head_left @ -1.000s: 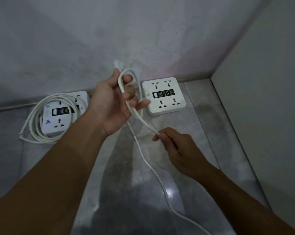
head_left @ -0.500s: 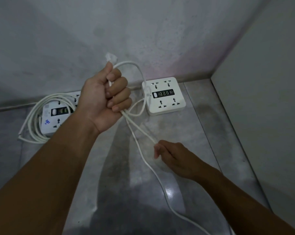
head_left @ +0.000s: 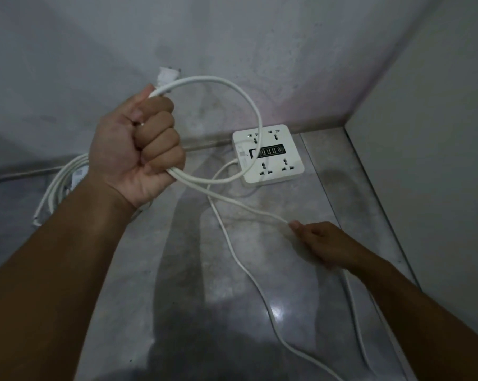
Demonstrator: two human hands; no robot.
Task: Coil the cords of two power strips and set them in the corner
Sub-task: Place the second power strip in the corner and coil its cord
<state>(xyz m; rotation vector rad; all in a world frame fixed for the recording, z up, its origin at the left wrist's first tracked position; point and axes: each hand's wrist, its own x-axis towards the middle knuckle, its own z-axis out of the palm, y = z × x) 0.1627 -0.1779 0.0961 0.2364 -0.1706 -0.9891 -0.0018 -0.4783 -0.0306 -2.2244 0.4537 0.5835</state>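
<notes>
Far left of the square power strip (head_left: 268, 154), a bundle of round white cord (head_left: 55, 185) is seen lying in several turns on the floor (head_left: 177, 270). Only a sliver of a second white strip (head_left: 78, 176) is visible within it, the rest being hidden by the forearm.

Left of the square strip and raised above it, the left hand (head_left: 139, 149) is closed in a fist around the smooth loose cord (head_left: 218, 79). A white plug (head_left: 167, 77) is seen projecting from the top of the fist. One wide round loop is formed from the fist, and it crosses in front of the strip's face.

The square strip itself is white plastic with rounded corners. Four sockets and one dark central panel can be counted on it, and it is set flat on the floor in the corner, close to the two walls.

In front of the strip and slightly right, the loose cord is pinched between the thumb and fingertips of the right hand (head_left: 321, 243). The remaining length is trailed over the glossy grey stone floor.
</notes>
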